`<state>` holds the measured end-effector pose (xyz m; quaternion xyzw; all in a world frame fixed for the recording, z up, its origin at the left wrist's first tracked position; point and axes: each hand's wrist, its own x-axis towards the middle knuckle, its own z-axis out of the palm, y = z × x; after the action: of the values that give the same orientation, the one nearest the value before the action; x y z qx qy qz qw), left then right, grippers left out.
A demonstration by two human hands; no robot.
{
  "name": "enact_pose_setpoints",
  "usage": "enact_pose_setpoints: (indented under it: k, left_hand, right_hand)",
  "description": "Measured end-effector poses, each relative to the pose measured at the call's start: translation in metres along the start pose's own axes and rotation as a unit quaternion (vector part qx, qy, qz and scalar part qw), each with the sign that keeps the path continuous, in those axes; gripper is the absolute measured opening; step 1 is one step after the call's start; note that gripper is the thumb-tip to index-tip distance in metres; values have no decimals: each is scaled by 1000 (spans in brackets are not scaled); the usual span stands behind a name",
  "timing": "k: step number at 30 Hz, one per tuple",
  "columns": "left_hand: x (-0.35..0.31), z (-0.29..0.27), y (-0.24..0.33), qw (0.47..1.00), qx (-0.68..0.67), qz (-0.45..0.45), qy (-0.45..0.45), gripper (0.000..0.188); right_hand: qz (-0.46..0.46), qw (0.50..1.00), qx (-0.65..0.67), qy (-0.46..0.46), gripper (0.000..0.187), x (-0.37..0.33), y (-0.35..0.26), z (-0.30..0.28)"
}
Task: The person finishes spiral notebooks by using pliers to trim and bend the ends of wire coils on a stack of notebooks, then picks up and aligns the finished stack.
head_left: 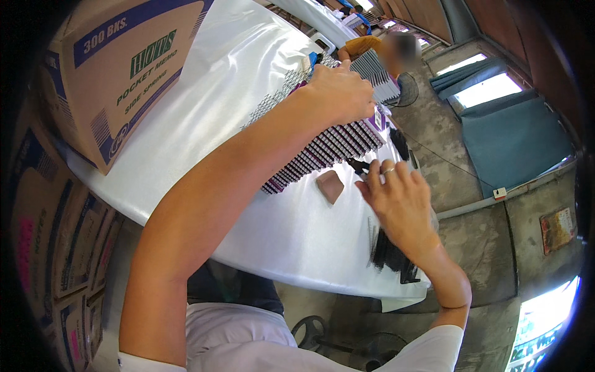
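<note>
Left grip (339,93) over wire-bound notebook row (334,146); fingertips hidden, I can't tell closure. Right grip (400,201) holds black tool (356,165), tip just beside row's near side. Row sits on white-covered desk (279,248). I have room toward near edge, past brown block (331,186); black wire bundle (390,253) crowds right edge.

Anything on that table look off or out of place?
No visible spill. An angular brown piece sits alone on the white tabletop beside the spiral-bound stack, unlike anything around it; can't tell what it is. A black wiry pile lies untidily near the edge.
</note>
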<state>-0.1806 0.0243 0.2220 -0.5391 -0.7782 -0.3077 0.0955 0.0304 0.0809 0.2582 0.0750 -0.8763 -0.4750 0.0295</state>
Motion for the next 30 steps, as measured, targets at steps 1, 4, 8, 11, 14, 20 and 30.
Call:
enact_pose_setpoints:
  k: [1,4,8,11,14,20,30]
  left_hand:
    - [0,-1,-1,1000,-4,-8,-3,48]
    - [1,0,5,1000,18,5,3,50]
    - [-1,-1,-1,1000,-16,5,1,50]
    - [1,-1,-1,1000,-12,6,4,49]
    - [4,2,-1,1000,-3,11,-2,47]
    - [3,2,0,1000,4,5,0,48]
    - [2,1,0,1000,-6,5,1,48]
  right_hand:
    - [-2,1000,11,21,41,5,6,-5]
    - [-61,992,7,106,43,0,33,-2]
    - [-115,985,-25,125,40,-3,47,8]
    - [-135,979,-62,140,40,1,52,14]
    - [-141,978,-77,133,37,1,55,15]
    - [-102,991,-67,61,34,0,32,7]
    - [-70,991,6,113,49,-5,60,-3]
